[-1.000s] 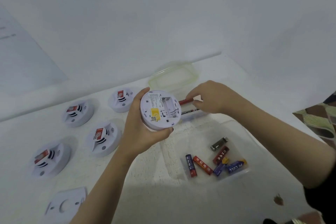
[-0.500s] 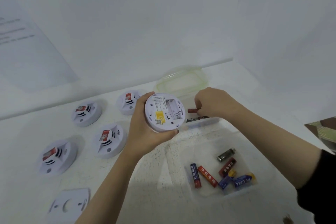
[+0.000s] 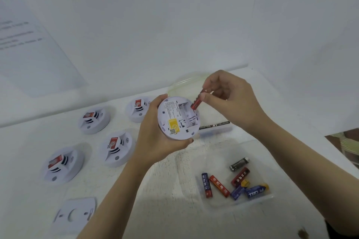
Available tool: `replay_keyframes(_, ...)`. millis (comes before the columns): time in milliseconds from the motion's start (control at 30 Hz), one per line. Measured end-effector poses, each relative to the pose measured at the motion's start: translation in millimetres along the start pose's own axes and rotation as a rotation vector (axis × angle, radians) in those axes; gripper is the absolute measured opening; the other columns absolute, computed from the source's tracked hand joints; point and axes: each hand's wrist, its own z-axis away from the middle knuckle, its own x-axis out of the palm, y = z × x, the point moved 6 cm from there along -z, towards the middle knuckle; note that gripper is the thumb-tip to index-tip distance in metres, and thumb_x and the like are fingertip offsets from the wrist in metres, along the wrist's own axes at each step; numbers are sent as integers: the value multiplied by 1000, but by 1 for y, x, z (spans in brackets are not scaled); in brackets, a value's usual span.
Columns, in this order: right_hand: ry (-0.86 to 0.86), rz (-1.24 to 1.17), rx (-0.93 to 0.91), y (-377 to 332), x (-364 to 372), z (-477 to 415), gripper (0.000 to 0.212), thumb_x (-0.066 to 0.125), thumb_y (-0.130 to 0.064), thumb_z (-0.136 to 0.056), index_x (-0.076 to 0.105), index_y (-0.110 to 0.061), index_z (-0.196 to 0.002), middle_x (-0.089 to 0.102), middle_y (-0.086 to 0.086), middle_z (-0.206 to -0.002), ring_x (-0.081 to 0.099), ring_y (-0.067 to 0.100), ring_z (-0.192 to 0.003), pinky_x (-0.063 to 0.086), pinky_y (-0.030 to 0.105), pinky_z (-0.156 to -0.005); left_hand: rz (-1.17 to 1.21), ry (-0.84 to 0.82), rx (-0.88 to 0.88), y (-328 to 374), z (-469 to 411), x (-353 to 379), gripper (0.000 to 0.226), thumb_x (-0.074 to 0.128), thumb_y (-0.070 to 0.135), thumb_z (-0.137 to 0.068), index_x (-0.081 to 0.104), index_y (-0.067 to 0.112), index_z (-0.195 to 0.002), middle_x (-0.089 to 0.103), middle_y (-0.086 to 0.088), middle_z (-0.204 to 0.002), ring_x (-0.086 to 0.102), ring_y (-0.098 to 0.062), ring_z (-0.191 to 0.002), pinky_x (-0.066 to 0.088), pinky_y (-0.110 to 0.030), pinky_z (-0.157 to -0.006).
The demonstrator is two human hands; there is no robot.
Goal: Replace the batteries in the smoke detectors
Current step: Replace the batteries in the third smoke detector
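- Step, as I judge it: loading a cell into the open detector (image 3: 178, 118). Its back faces the camera, cover off, and the bay (image 3: 186, 112) looks empty.
- Left hand (image 3: 153, 137) grips the detector by its rim, fingers curled round the lower edge, thumb on the upper left. It is held above the table (image 3: 174, 219), tilted toward the camera.
- Right hand (image 3: 233, 101) pinches a red battery (image 3: 196, 102) between thumb and fingertips. The battery is slanted, lower end at the bay's top right corner; can't tell if it is touching.
- Next move calls for: checking polarity, lowering the battery flat into the slot, pressing it against the spring while the left hand steadies the shell. A second cell is probably needed after.
- Spare batteries lie in a clear tray (image 3: 240, 204), near right of the left forearm. One dark battery (image 3: 213, 125) lies just behind the detector.
- Four other detectors (image 3: 116, 148) sit face up, left of the hands, well apart from them.
- A mounting plate (image 3: 74, 214) lies at lower left.
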Motion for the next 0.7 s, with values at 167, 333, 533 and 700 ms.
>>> replay_keyframes(167,-82,252,-152,-7,11,9,10,68,-11,-81,63,-18,-86,64,-11,-78,56,7,-64,44,14,-58,-22,-33,92,18,-1,1,92,90,14,-45,40,33,-120,49,44,-112,51,17,-106,39,1,-80)
replay_keyframes(333,-69,436,-274,-10,8,13,10,64,-20,-83,66,-20,-92,63,-6,-85,52,6,-70,42,18,-65,22,-108,183,35,-1,8,93,91,-1,-47,39,24,-120,51,43,-111,53,16,-104,41,0,-81)
replay_keyframes(533,-65,290,-228,-13,7,23,24,59,-13,-89,59,-19,-113,66,-4,-108,62,7,-92,51,22,-83,-26,-44,258,50,-2,5,94,91,14,-47,38,31,-123,49,41,-115,52,14,-107,39,-2,-86)
replay_keyframes(700,-29,215,-288,-8,8,34,19,56,-11,-89,65,-11,-106,71,6,-102,67,12,-93,55,30,-79,-46,-49,301,60,0,6,86,89,18,-47,41,48,-112,50,43,-112,53,16,-104,39,0,-83)
